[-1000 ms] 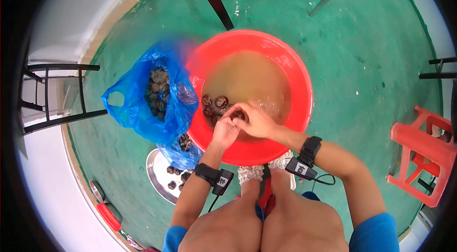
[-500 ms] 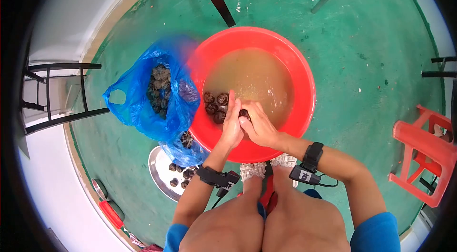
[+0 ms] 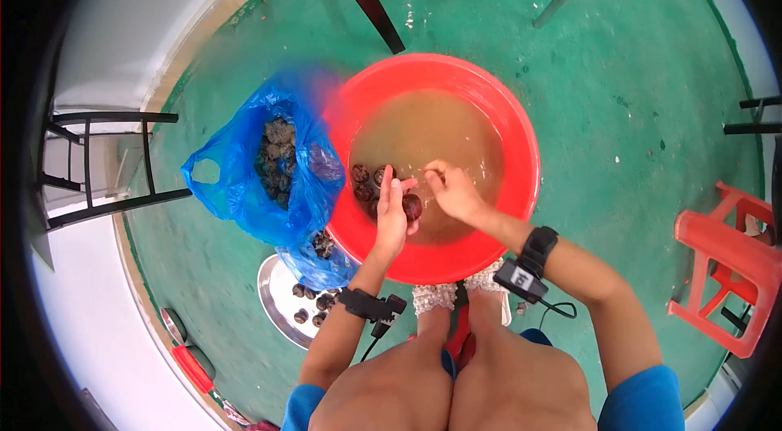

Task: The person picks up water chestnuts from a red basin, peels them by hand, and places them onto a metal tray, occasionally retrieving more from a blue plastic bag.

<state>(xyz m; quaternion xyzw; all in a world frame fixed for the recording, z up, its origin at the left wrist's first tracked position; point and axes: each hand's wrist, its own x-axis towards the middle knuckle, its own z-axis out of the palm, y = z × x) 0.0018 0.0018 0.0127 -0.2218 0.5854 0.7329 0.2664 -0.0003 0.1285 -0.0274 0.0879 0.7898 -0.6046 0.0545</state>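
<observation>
Left hand: here it is over the basin's seven-to-eight o'clock side, a round dark-brown shell (image 3: 412, 207) held against the palm, the left hand (image 3: 393, 221) partly spread around it.
Right hand: just across the water, apart from that shell, the right hand (image 3: 458, 193) has its fingers bent in; whether they pinch anything, the view cannot tell.
Red basin: cloudy brownish water fills the bottom of the red basin (image 3: 529, 154), and a cluster of dark shells (image 3: 361, 173) sits towards nine o'clock.
Blue plastic bag: over at nine o'clock, against the rim, the blue plastic bag (image 3: 248, 199) gapes open on greyish, clumped contents (image 3: 279, 134).
Metal tray: between seven and eight o'clock, more dark shells lie on the round metal tray (image 3: 279, 301), partly behind the left forearm.
Red stool: well apart, between three and four o'clock, stands the red plastic stool (image 3: 721, 237).
</observation>
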